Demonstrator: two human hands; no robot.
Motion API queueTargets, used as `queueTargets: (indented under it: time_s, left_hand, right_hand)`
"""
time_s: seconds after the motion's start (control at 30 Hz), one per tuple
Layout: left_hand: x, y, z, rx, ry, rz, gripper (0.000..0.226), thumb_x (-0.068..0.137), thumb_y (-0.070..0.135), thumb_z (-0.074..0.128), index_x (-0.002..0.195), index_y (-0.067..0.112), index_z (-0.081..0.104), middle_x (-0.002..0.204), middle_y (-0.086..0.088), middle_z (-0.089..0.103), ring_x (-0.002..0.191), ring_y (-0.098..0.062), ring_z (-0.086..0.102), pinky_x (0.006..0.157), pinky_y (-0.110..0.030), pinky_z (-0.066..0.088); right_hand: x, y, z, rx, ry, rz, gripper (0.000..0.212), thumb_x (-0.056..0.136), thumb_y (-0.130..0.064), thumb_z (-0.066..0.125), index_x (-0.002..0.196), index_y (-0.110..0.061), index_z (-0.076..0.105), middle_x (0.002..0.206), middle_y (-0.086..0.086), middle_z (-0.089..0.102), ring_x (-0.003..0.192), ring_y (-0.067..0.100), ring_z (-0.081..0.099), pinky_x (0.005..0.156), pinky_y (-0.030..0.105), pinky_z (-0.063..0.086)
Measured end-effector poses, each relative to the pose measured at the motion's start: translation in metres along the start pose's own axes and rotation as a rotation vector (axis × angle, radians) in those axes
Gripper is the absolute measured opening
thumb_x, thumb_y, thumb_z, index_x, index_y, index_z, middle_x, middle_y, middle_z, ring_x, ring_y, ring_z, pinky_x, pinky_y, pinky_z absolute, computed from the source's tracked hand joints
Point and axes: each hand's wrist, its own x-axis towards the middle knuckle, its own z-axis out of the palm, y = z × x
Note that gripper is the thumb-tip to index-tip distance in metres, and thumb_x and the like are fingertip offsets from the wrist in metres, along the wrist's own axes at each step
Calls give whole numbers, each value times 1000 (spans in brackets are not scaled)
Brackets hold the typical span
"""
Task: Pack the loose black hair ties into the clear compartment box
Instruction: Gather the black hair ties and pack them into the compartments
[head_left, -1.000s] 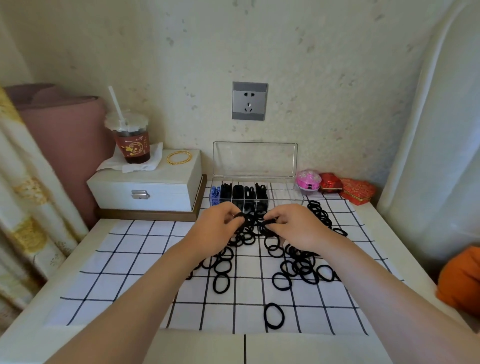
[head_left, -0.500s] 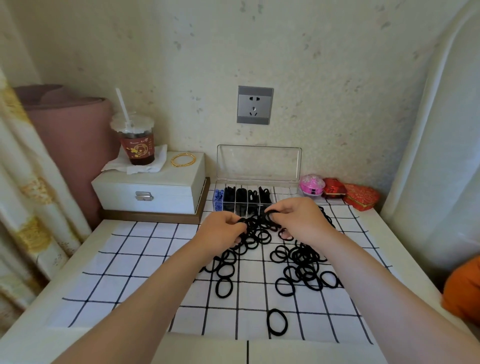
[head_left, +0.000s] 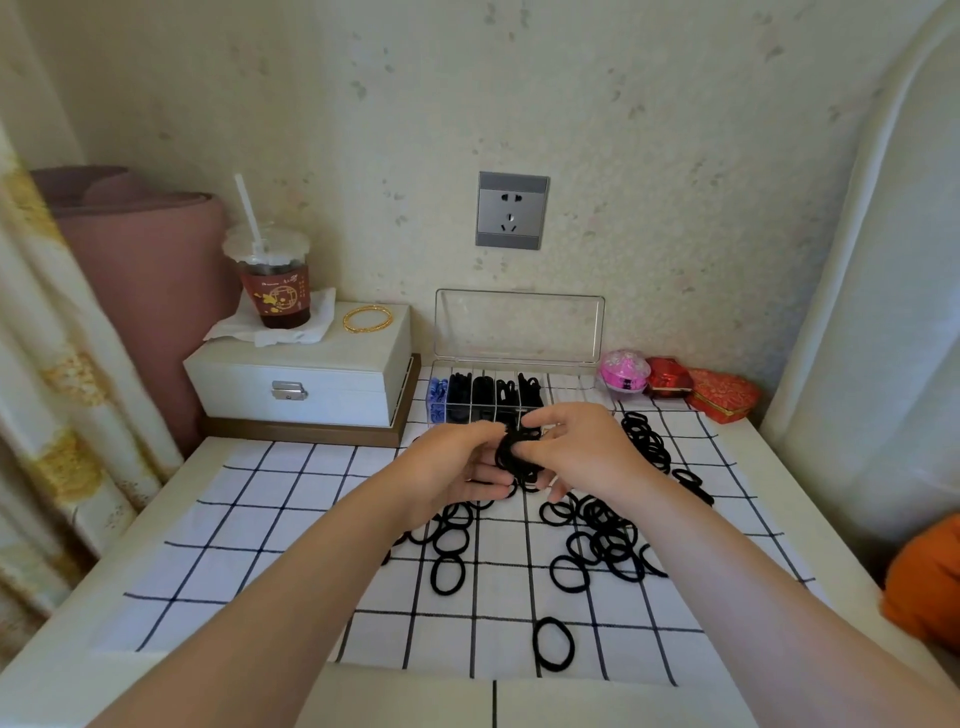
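Bundle of black hair ties is held over the far edge of the checked cloth, pinched by curled fingers of left hand and right hand; clear compartment box lies just beyond the fingertips, long axis along that edge; unfilled cells at its right end, nearer the right hand; loose ties lie mid-cloth.
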Motion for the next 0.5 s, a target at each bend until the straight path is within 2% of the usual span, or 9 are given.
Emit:
queueTargets:
  time_s: [0.13, 0.23, 0.3, 0.4, 0.5]
  left_hand:
    - [0, -2, -5, 156, -50, 44, 21, 90, 13, 68, 111, 8, 72, 101, -8, 73, 87, -14, 69, 85, -31, 58]
    - [-3, 4, -9, 157, -129, 16, 20, 92, 10, 66, 111, 8, 72, 91, -4, 74, 82, -11, 69, 81, -27, 57]
    - [-6, 9, -9, 183, -178, 8, 22, 92, 9, 65, 113, 10, 71, 94, -3, 75, 86, -12, 70, 83, -27, 56]
    - [-10, 11, -8, 224, -148, 23, 27, 88, 3, 68, 113, 12, 70, 94, -5, 75, 91, -15, 72, 83, -27, 57]
    - [-14, 9, -8, 236, -98, 12, 38, 82, -3, 73, 117, 13, 67, 95, -8, 74, 94, -19, 73, 81, -27, 58]
  right_hand:
    - [-2, 1, -5, -27, -51, 25, 31, 83, -24, 77, 113, -17, 70, 91, 7, 75, 63, 16, 67, 47, 27, 52]
    - [-3, 2, -12, 84, -210, 93, 24, 88, -25, 74, 110, -14, 74, 104, 6, 73, 77, 16, 69, 57, 29, 55]
    - [-4, 3, -16, 183, -304, 119, 24, 90, -20, 73, 110, -7, 74, 103, 10, 75, 82, 20, 71, 64, 32, 57]
    - [-2, 1, -15, 228, -283, 109, 24, 89, -14, 74, 109, -1, 73, 91, 14, 76, 75, 21, 73, 66, 34, 59]
    - [-3, 0, -8, 226, -210, 113, 23, 87, -14, 76, 107, -2, 73, 92, 17, 76, 71, 21, 73, 65, 33, 60]
